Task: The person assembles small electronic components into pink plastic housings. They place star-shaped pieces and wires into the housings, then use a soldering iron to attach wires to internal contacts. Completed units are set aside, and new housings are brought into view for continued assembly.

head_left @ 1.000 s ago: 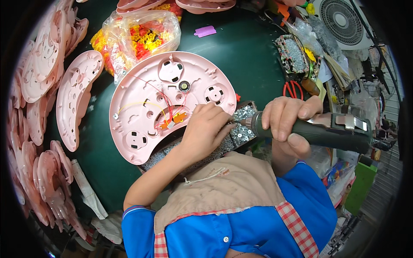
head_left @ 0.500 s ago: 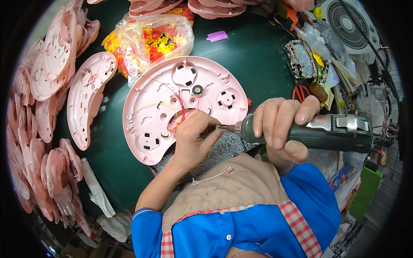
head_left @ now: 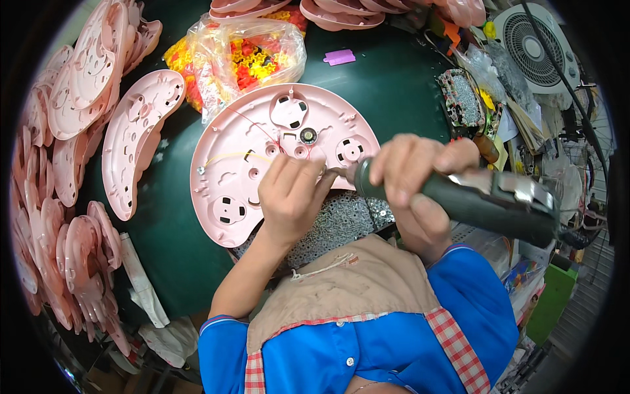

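Note:
My right hand is wrapped around a dark green electric screwdriver, blurred by motion, its bit pointing left. Close to the bit's tip, my left hand is pinched, and whatever small thing lies in its fingertips is hidden. Both hands are over the near edge of a pink curved plastic shell, which lies inside up on the table. A small round black-rimmed part sits in the shell, along with thin red wires and a yellow wire. Below the shell spreads a heap of small metal screws.
On the left, a single pink curved shell lies beside tall piles of pink shells. A clear bag of yellow and red parts stands behind. A purple plate is on the green table; a fan stands far right.
The screwdriver's tip has moved slightly up and left, its body tilting down at the right. My left hand has come up a little with it. The view has shifted slightly.

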The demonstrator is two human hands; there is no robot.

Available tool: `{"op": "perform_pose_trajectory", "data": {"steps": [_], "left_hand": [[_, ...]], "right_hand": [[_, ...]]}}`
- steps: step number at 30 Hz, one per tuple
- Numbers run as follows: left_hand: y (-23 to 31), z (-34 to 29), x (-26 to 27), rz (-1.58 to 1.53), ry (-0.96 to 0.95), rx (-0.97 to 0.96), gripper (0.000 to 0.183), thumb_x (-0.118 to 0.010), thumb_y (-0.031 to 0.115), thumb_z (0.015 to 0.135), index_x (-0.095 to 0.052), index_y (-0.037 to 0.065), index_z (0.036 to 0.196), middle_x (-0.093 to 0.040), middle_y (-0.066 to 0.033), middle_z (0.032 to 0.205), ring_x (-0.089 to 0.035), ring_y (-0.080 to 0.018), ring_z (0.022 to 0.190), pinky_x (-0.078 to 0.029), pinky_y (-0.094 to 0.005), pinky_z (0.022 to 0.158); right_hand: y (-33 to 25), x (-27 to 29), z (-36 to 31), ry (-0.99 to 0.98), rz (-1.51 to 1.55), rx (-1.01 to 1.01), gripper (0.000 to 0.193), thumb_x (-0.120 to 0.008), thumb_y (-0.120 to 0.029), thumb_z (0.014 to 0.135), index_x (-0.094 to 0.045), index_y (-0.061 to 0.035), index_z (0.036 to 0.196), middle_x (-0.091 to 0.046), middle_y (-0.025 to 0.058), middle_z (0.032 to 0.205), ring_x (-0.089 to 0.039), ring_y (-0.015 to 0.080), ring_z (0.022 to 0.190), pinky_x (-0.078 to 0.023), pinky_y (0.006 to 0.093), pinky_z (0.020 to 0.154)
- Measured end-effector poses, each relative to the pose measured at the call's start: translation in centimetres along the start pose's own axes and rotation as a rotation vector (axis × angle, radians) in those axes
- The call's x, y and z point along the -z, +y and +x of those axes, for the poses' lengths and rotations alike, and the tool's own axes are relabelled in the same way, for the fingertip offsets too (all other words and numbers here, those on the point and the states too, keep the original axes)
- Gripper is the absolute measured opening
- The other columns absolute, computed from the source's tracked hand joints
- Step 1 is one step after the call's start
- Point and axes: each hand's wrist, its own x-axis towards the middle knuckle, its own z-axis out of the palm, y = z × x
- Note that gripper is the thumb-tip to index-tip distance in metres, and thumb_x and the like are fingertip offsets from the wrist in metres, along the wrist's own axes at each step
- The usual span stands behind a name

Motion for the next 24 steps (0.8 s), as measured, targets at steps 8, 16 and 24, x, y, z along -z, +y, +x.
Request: {"op": "perform_pose_trajectory", "data": {"steps": [8,16,24], "left_hand": [[3.6,-4.1,-5.5,-0.202,-0.489,-0.236,0.015,-0.072,0.014,0.073,-0.071,0.007,0.086,-0.067,-0.0076,0.100,-0.063,-0.0252,0.096,-0.050,-0.0385,0.073],[4.0,-5.0,-7.4,-0.085,-0.618,-0.228,0.022,-0.064,0.019,0.079,-0.072,0.006,0.096,-0.066,-0.0073,0.114,-0.058,-0.0235,0.115,-0.045,-0.0362,0.086],[4.5,-4.2,-6.8,-0.192,-0.568,-0.138,0.026,-0.072,0.023,0.083,-0.062,0.007,0.101,-0.065,-0.0076,0.105,-0.057,-0.0264,0.102,-0.043,-0.0398,0.083]], "right_hand": [[7.8,1.4,1.3,0.115,-0.062,0.019,0.044,-0.069,0.001,0.088,-0.042,-0.0014,0.122,-0.061,0.0065,0.074,-0.062,0.0174,0.068,-0.059,0.0402,0.076],[9.6,1.4,1.1,0.177,-0.043,-0.037,0.042,-0.069,0.001,0.088,-0.045,0.0009,0.123,-0.064,0.0084,0.078,-0.065,0.0164,0.074,-0.056,0.0358,0.075],[9.8,2.0,1.4,0.130,-0.063,-0.014,0.041,-0.068,0.001,0.089,-0.046,0.0022,0.123,-0.064,0.0088,0.081,-0.064,0.0156,0.074,-0.056,0.0340,0.075]]}}
